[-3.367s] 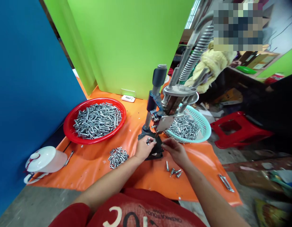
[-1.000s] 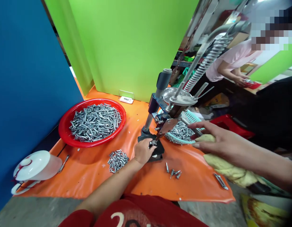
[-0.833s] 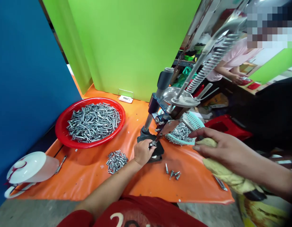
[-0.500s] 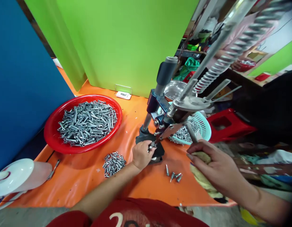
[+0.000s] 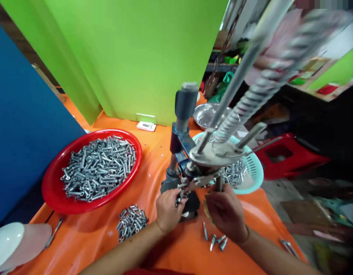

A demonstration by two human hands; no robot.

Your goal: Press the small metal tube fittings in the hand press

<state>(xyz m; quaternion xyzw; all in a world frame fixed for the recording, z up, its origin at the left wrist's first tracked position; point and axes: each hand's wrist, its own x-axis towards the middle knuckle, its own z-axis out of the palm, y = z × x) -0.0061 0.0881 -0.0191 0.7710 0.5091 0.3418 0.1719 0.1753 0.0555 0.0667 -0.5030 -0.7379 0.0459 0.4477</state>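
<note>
My left hand [image 5: 168,210] is at the foot of a hand press [image 5: 182,143], its fingers pinched on a small metal eye bolt [image 5: 178,201] above the black base [image 5: 194,204]. My right hand [image 5: 226,212] is closed around the press lever [image 5: 219,184], just right of the base. Left of my left hand lies a small pile of eye bolts [image 5: 132,222] on the orange table cover [image 5: 161,252]. A few loose metal pieces [image 5: 213,241] rest in front of the press. My fingers partly hide the held piece.
A red basin [image 5: 47,187] heaped with eye bolts stands at left, with a white-lidded container [image 5: 7,244] in front. Behind the press are a pale green basket [image 5: 258,172] of metal parts and a steel bowl [image 5: 197,114]. A red stool [image 5: 302,160] stands right; a person [image 5: 282,34] is behind.
My right hand has swung left and inward with the lever, now close beside the press base. My left hand keeps its pinch at the base. The camera view has shifted.
</note>
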